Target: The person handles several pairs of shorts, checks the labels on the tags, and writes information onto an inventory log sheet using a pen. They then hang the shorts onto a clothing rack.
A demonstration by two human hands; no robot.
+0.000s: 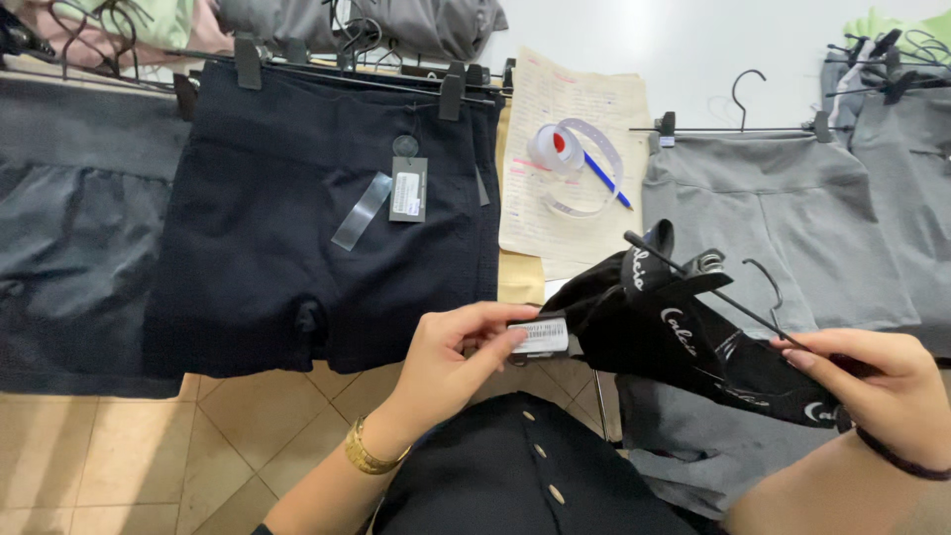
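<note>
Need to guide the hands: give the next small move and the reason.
Probably turn the tag face up toward the camera. The left hand pinches it at the edge of the black garment, which the right hand holds with its hanger; the tag sits tilted.

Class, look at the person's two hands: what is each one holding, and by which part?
The left hand pinches the white tag of a black garment. The right hand grips that garment's other end, by its hanger.
</note>
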